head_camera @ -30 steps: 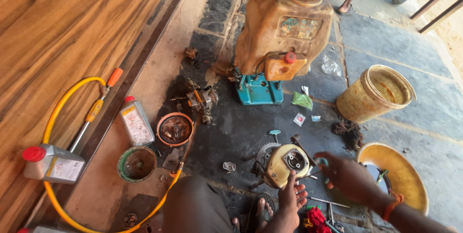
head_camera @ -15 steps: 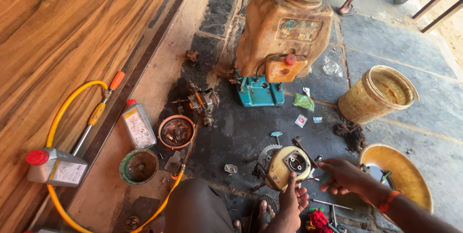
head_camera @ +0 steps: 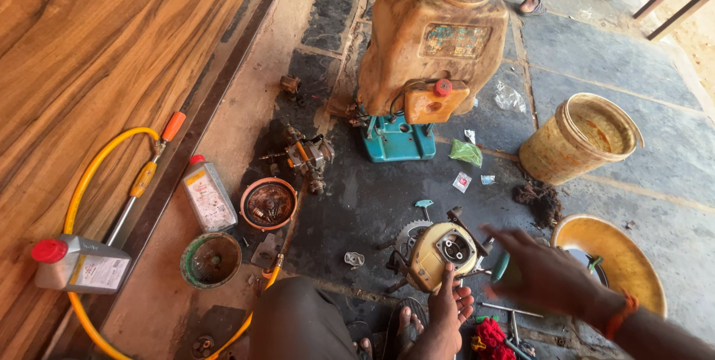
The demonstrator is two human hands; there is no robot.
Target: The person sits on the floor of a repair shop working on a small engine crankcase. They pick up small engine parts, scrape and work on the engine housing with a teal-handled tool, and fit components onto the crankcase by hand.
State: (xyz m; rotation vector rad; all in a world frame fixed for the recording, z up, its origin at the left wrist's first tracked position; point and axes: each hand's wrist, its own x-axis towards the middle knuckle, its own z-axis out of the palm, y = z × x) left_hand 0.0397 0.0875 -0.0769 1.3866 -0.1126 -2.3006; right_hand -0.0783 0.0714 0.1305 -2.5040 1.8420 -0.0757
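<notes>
A small yellow engine housing [head_camera: 439, 252] with a toothed metal disc lies on the dark, oily stone floor in front of my knees. My left hand [head_camera: 447, 308] grips its near edge, index finger laid up against it. My right hand [head_camera: 547, 274] hovers just right of the housing, blurred, fingers reaching left. A teal tool handle [head_camera: 500, 265] shows under its palm; whether the hand holds it is unclear. Red and green tool handles [head_camera: 488, 334] lie by my feet.
A dirty orange sprayer tank [head_camera: 436, 40] on a teal base [head_camera: 398, 140] stands beyond. A yellow bucket [head_camera: 581, 137] and yellow basin [head_camera: 622, 252] are right. Left: two oil bottles [head_camera: 208, 196], a rusty bowl [head_camera: 268, 204], a green bowl [head_camera: 211, 259], a yellow hose [head_camera: 89, 181], a wooden door [head_camera: 89, 47].
My right hand has shifted a little over the right side of the housing and is blurred. My left hand has stayed on the housing.
</notes>
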